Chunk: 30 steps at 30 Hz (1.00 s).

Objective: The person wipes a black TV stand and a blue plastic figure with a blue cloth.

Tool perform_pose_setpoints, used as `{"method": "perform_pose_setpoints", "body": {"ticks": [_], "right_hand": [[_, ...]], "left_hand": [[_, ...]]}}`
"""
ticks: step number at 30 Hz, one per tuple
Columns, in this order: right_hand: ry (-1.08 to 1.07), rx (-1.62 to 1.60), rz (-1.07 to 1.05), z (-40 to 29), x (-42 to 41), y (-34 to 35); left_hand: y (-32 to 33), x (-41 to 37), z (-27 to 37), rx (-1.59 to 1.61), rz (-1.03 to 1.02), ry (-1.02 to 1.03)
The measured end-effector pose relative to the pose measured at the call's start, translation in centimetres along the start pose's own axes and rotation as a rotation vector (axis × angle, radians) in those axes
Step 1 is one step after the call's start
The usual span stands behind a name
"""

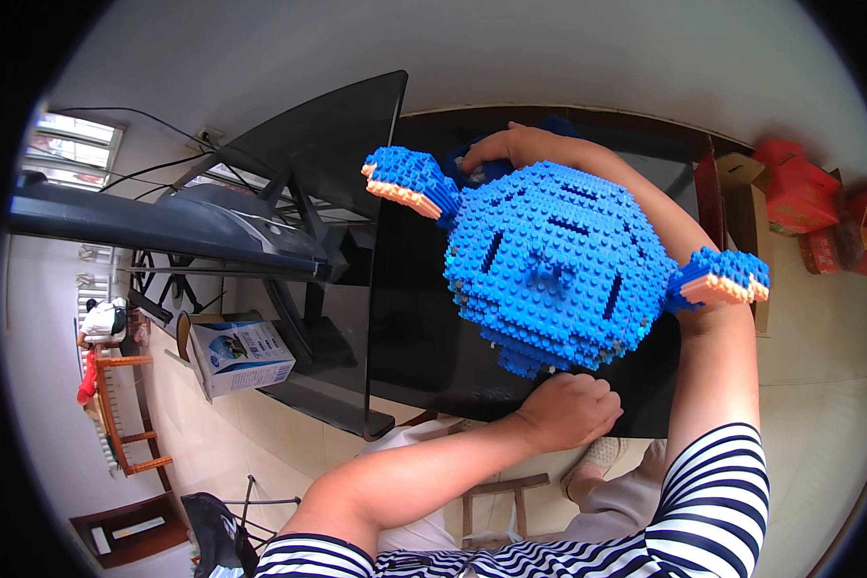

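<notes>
A large blue model of small studded building bricks point(556, 267) stands on a glossy black tabletop point(426, 318). It has an ear-like part with a peach-coloured layer on each side and several dark slots on top. My right arm curves around its right side. Behind the model, my right hand point(513, 148) reaches down at a dark blue bag or container point(488, 170) with pale pieces inside; its fingertips are partly hidden. Close to the tabletop's front edge, my left hand point(571, 410) is curled just in front of the model. Its palm is hidden, so whether it holds anything is unclear.
To the left rise a dark glossy panel point(318, 137) and bulky black equipment point(173, 224). A blue-and-white carton point(242, 354) lies below them. Red boxes point(795, 188) and an open cardboard box point(744, 188) are at right. Farther left, a person point(105, 321) is near wooden furniture point(119, 412).
</notes>
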State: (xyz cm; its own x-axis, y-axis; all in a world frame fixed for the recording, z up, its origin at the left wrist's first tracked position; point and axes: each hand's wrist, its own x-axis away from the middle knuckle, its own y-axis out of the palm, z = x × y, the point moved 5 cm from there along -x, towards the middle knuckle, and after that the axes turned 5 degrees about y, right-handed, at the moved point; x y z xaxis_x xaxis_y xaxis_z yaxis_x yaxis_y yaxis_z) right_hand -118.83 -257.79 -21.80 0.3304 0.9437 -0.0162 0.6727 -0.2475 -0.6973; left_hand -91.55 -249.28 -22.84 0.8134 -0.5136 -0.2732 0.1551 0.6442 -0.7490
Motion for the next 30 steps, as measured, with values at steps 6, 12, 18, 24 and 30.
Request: {"method": "perform_pose_setpoints", "body": {"ticks": [6,12,18,24,30], "right_hand": [[0.120,0.052,0.163,2.8,5.3,-0.7],[0.375,0.113,0.393,2.7,18.4,-4.6],[0.298,0.075,0.434,2.5,17.2,-5.1],[0.066,0.000,0.019,1.3,2.7,0.1],[0.015,0.009,0.043,-0.6,2.0,0.9]], "left_hand": [[0.0,0.2,-0.1,0.016,0.031,-0.004],[0.2,0.0,-0.2,0.012,0.047,0.017],[0.0,-0.5,0.0,-0.041,0.015,0.009],[0.1,-0.5,-0.1,-0.025,0.002,0.017],[0.1,-0.2,-0.1,-0.014,-0.029,-0.002]]}}
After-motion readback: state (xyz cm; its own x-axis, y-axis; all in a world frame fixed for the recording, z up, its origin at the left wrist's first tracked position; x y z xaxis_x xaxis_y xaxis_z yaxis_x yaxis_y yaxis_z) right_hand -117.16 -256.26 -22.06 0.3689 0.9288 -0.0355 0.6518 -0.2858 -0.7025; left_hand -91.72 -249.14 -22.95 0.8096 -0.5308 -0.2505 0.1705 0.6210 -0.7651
